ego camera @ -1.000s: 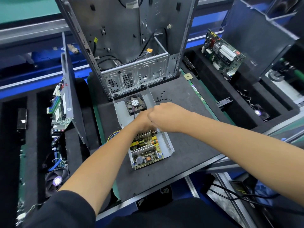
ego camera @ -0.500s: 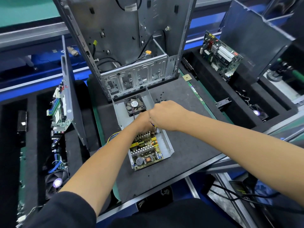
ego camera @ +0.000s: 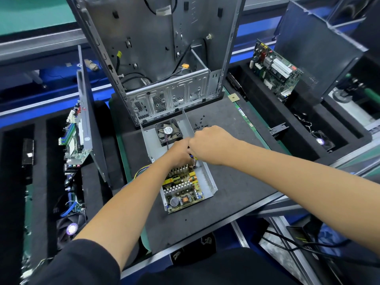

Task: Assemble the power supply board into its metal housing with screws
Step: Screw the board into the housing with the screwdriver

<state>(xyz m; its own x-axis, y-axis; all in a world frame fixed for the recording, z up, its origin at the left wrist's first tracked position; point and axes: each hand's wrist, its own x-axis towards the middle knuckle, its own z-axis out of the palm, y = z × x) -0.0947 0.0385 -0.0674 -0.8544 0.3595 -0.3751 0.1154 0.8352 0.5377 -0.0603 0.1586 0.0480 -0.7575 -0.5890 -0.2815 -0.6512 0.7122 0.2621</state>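
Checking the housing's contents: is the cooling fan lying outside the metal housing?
No, the cooling fan sits inside the metal housing, at its far end beyond the power supply board.

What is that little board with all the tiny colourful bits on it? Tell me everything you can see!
The power supply board is a yellowish-green circuit board lying flat inside an open grey metal housing on the black mat. It carries finned silver heat sinks, a round dark capacitor, copper coils and yellow parts. Coloured wires leave its left side. The left hand rests over its far end, beside the right hand with a screwdriver.
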